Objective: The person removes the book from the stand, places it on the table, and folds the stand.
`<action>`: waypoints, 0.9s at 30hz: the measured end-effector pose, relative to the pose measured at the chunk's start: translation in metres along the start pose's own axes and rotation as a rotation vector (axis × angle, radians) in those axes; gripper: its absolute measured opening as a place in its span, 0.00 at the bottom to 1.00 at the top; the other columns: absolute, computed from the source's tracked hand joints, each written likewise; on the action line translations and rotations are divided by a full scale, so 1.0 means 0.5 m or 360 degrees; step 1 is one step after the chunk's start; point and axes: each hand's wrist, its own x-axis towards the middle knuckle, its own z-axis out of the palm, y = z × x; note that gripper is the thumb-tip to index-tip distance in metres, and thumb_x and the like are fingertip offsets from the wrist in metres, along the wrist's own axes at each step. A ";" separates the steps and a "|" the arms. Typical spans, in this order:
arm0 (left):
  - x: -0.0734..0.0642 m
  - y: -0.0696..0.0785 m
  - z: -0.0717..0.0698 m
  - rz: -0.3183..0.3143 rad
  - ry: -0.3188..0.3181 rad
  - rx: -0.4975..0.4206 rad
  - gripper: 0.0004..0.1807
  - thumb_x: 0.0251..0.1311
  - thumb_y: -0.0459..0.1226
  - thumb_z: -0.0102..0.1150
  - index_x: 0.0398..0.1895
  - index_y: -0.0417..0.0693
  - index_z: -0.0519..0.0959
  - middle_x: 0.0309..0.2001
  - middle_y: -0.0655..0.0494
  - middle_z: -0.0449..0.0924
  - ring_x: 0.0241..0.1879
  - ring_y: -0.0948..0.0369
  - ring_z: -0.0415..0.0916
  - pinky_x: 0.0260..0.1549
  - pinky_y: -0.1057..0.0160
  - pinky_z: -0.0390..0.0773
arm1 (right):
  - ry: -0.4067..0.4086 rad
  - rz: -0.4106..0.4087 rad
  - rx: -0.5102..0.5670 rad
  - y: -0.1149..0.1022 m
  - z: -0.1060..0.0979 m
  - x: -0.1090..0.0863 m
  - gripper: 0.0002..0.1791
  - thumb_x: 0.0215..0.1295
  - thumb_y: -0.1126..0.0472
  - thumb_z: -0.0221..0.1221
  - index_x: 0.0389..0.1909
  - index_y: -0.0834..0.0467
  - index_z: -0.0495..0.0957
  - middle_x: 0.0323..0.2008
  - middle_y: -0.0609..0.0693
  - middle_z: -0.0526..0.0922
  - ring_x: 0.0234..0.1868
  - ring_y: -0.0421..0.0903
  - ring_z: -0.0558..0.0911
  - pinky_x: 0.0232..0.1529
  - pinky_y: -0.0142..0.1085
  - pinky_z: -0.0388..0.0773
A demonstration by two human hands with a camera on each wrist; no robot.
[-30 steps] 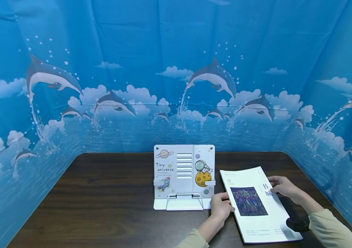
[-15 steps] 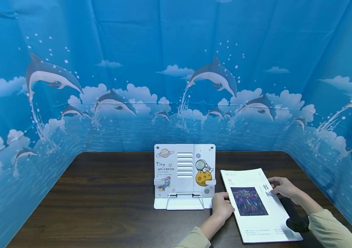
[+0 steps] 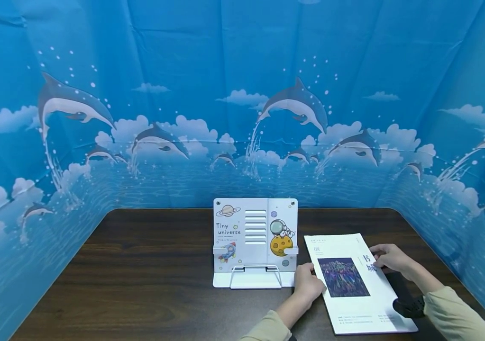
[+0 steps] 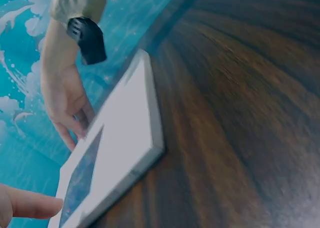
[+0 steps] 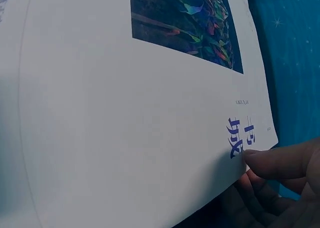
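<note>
A white softcover magazine with a dark picture and blue characters on its cover lies at the right of the table, slightly turned. At its left long edge, my left hand grips it, with the thumb over the cover's edge in the left wrist view. On the opposite edge my right hand pinches the magazine. In the right wrist view, the right thumb presses on the cover beside the blue characters, and the other fingers curl under the edge.
A white metal book stand with "Tiny universe" and space drawings stands upright just left of the left hand. The dark wood table is backed by a blue dolphin curtain. A black band circles the right wrist.
My left hand has shifted slightly right along the magazine's edge. The magazine's far edge has dropped a little and looks flatter. My right hand has stayed nearly still.
</note>
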 end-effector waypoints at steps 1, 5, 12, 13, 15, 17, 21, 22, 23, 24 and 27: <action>-0.001 0.003 0.000 -0.0025 -0.0010 -0.0010 0.21 0.27 0.14 0.55 0.33 0.30 0.78 0.20 0.54 0.73 0.18 0.64 0.67 0.16 0.69 0.71 | -0.0006 0.0004 -0.0002 0.000 -0.001 0.000 0.26 0.52 0.74 0.53 0.53 0.80 0.61 0.32 0.57 0.72 0.32 0.47 0.73 0.33 0.42 0.76; -0.004 0.017 0.000 -0.0101 -0.0045 0.0012 0.30 0.26 0.16 0.64 0.44 0.24 0.73 0.42 0.39 0.72 0.42 0.52 0.71 0.43 0.58 0.75 | -0.0017 0.0019 0.0007 0.000 -0.008 0.000 0.28 0.53 0.71 0.55 0.54 0.80 0.60 0.33 0.58 0.73 0.34 0.48 0.74 0.37 0.46 0.77; -0.005 0.041 -0.012 -0.0138 -0.0111 -0.0035 0.30 0.31 0.17 0.63 0.47 0.28 0.72 0.44 0.41 0.71 0.42 0.49 0.73 0.41 0.55 0.77 | 0.0011 -0.0041 0.0038 -0.012 -0.025 -0.001 0.27 0.56 0.68 0.54 0.55 0.78 0.60 0.38 0.62 0.72 0.37 0.51 0.76 0.36 0.44 0.77; -0.005 0.047 -0.014 -0.0135 -0.0129 -0.0052 0.30 0.31 0.17 0.63 0.47 0.29 0.72 0.43 0.42 0.71 0.40 0.50 0.73 0.38 0.57 0.77 | 0.0014 -0.0057 0.0031 -0.014 -0.028 -0.001 0.27 0.57 0.68 0.54 0.55 0.78 0.60 0.38 0.63 0.72 0.38 0.51 0.76 0.36 0.44 0.77; -0.004 0.059 -0.020 -0.0129 -0.0173 -0.0101 0.29 0.33 0.17 0.62 0.47 0.30 0.71 0.42 0.43 0.71 0.39 0.51 0.73 0.36 0.58 0.78 | 0.0021 -0.0081 0.0028 -0.019 -0.031 -0.001 0.27 0.58 0.68 0.54 0.55 0.78 0.60 0.40 0.65 0.73 0.38 0.51 0.76 0.36 0.44 0.77; -0.002 0.072 -0.029 -0.0113 -0.0220 -0.0150 0.29 0.36 0.18 0.61 0.49 0.30 0.70 0.42 0.44 0.70 0.38 0.52 0.73 0.35 0.59 0.78 | 0.0020 -0.0096 0.0022 -0.025 -0.033 -0.001 0.28 0.58 0.67 0.54 0.56 0.78 0.60 0.41 0.65 0.73 0.38 0.50 0.76 0.38 0.44 0.77; 0.001 0.097 -0.059 -0.0083 -0.0287 -0.0180 0.28 0.40 0.19 0.60 0.51 0.31 0.68 0.45 0.45 0.71 0.42 0.50 0.72 0.36 0.60 0.78 | -0.0021 -0.0146 0.0031 -0.046 -0.031 -0.004 0.29 0.58 0.64 0.55 0.57 0.76 0.60 0.41 0.63 0.74 0.39 0.51 0.76 0.40 0.46 0.77; 0.002 0.101 -0.068 -0.0072 -0.0289 -0.0163 0.28 0.41 0.20 0.60 0.52 0.31 0.68 0.46 0.45 0.72 0.43 0.50 0.72 0.37 0.60 0.78 | -0.0027 -0.0154 0.0033 -0.053 -0.031 -0.006 0.30 0.58 0.63 0.55 0.57 0.76 0.60 0.40 0.62 0.74 0.39 0.51 0.76 0.40 0.46 0.77; 0.003 0.106 -0.078 -0.0063 -0.0282 -0.0140 0.28 0.41 0.20 0.61 0.52 0.31 0.69 0.46 0.46 0.72 0.44 0.50 0.73 0.37 0.61 0.78 | -0.0038 -0.0180 0.0035 -0.059 -0.030 -0.007 0.29 0.59 0.63 0.55 0.57 0.76 0.60 0.40 0.61 0.74 0.40 0.52 0.75 0.40 0.47 0.77; 0.006 0.109 -0.088 -0.0056 -0.0267 -0.0113 0.28 0.42 0.21 0.62 0.52 0.32 0.69 0.46 0.46 0.73 0.43 0.51 0.73 0.37 0.61 0.78 | -0.0043 -0.0193 0.0034 -0.066 -0.030 -0.008 0.30 0.59 0.63 0.55 0.57 0.76 0.60 0.40 0.60 0.74 0.40 0.52 0.75 0.41 0.47 0.76; 0.015 0.114 -0.124 0.0004 -0.0200 -0.0054 0.28 0.42 0.22 0.62 0.52 0.33 0.70 0.47 0.45 0.74 0.44 0.52 0.73 0.37 0.62 0.78 | -0.0046 -0.0236 0.0011 -0.086 -0.030 -0.007 0.31 0.60 0.62 0.56 0.58 0.76 0.59 0.39 0.58 0.75 0.39 0.52 0.75 0.41 0.47 0.77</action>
